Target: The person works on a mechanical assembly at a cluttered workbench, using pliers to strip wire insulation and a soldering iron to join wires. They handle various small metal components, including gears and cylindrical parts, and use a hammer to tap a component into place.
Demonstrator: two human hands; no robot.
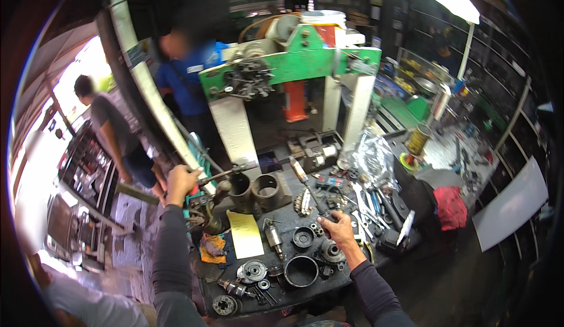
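My left hand (pixel 183 183) is closed at the near end of a long metal rod (pixel 226 173), above a greenish bench vise (pixel 202 212). The rod slants right, over two hollow metal cylinders, one of them a dark sleeve (pixel 267 190). In my right hand (pixel 339 231) is the dark grip of a long slim tool (pixel 309 190); its far end is pale and brownish, and its kind is unclear. Close by that hand lie a small round metal cup (pixel 303 237), a geared part (pixel 332 250) and a large dark ring (pixel 301 271).
A yellow paper sheet (pixel 245 235), an orange rag (pixel 212 248) and several machine parts cover the dark bench. Wrenches (pixel 365 206) crowd its right side. Behind stands a green-and-white press frame (pixel 317 56). A person in blue (pixel 197 86) and one in grey (pixel 111 121) stand left.
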